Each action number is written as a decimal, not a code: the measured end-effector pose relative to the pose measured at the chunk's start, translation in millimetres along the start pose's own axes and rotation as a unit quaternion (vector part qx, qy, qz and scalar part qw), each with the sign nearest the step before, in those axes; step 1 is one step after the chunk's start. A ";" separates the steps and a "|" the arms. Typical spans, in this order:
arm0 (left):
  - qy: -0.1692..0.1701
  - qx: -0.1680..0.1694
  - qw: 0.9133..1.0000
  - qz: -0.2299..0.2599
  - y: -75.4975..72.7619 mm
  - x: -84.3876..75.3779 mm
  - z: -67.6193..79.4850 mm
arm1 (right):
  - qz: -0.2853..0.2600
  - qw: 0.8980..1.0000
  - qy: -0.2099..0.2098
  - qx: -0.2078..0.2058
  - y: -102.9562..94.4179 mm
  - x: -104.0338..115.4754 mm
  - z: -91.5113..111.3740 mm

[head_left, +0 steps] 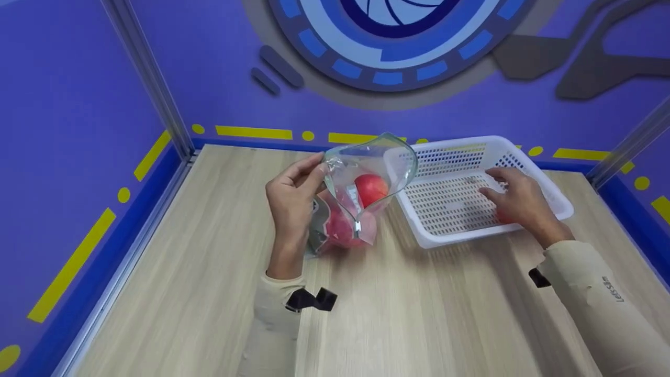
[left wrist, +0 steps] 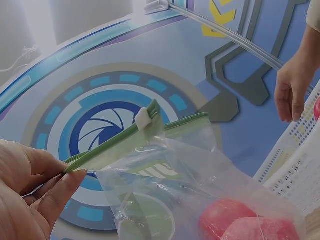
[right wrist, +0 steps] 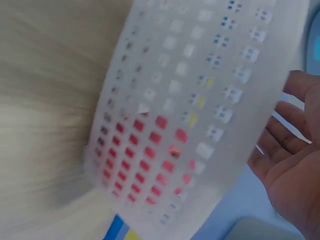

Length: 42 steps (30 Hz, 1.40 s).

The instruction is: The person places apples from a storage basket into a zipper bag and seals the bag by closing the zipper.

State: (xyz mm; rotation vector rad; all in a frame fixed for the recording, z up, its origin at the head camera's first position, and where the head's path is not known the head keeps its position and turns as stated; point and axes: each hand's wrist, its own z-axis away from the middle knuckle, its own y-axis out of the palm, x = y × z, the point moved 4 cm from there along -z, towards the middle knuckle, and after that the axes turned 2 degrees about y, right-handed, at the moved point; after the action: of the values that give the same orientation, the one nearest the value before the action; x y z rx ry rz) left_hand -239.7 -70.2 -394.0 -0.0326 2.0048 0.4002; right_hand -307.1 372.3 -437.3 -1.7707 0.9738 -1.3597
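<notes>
My left hand (head_left: 293, 201) pinches the rim of a clear slider zip bag (head_left: 337, 165) between thumb and fingers, and the bag's mouth gapes. Several red apples (head_left: 371, 189) are inside the bag, the lower ones seen through its plastic. In the left wrist view the white slider (left wrist: 143, 119) sits on the green zip strip. Over the right part of a white plastic basket (head_left: 426, 240) is my right hand (head_left: 521, 201), fingers apart and loosely bent, gripping nothing. Partly hidden beneath it, a red apple (head_left: 503, 217) lies in the basket; its red shows through the holes in the right wrist view.
The basket stands at the back right of the wooden table (head_left: 204, 293), just right of the bag. Blue printed panels (head_left: 220, 94) wall the table at the back and both sides, with metal posts (head_left: 152, 78) at the corners.
</notes>
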 end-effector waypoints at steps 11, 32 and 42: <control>0.000 0.000 1.000 -0.003 1.1 0.7 -0.6 | 0.039 0.990 0.120 0.069 -2.0 -37.3 6.0; -0.005 0.007 1.000 -0.010 3.1 3.6 0.7 | 0.033 0.978 0.184 0.096 -0.5 -55.7 9.4; -0.009 0.004 1.000 -0.009 4.0 2.8 1.1 | 0.018 0.976 0.186 0.115 1.3 -55.5 7.0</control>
State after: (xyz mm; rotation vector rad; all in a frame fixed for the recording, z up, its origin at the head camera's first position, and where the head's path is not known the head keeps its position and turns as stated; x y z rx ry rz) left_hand -240.8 -65.6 -395.8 -0.0420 1.9864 0.3796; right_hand -309.9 420.8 -465.2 -1.3474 0.9877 -1.7434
